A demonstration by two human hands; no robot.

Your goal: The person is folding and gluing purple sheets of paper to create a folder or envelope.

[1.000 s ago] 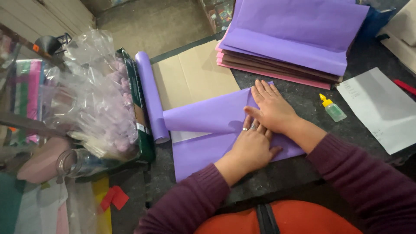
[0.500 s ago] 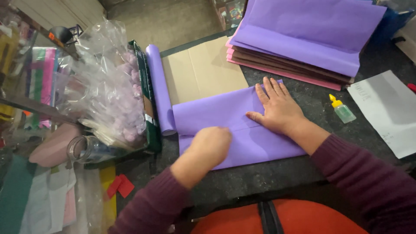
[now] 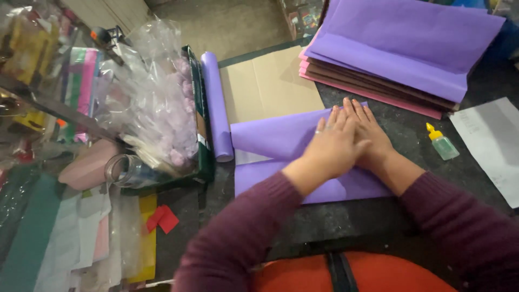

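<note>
1. We see the folded purple paper sheet (image 3: 281, 140) lying flat on the dark worktable (image 3: 400, 216), its left edge near the purple paper roll (image 3: 215, 103).
2. We press our left hand (image 3: 332, 148) flat on the sheet, fingers extended and held together, gripping nothing; a ring shows on one finger.
3. We rest our right hand (image 3: 373, 138) flat on the sheet too, fingers extended and close together, partly under the left hand.
4. We note the cardboard panel (image 3: 270, 86) just behind the sheet, partly under it.
5. We find the stack of coloured paper (image 3: 400, 65), topped with purple, at the far right of the table.
6. We see the small glue bottle (image 3: 442, 144) with a yellow cap right of the hands, beside a white paper (image 3: 492, 146).
7. We see clear plastic bags (image 3: 157, 103) left of the roll.
</note>
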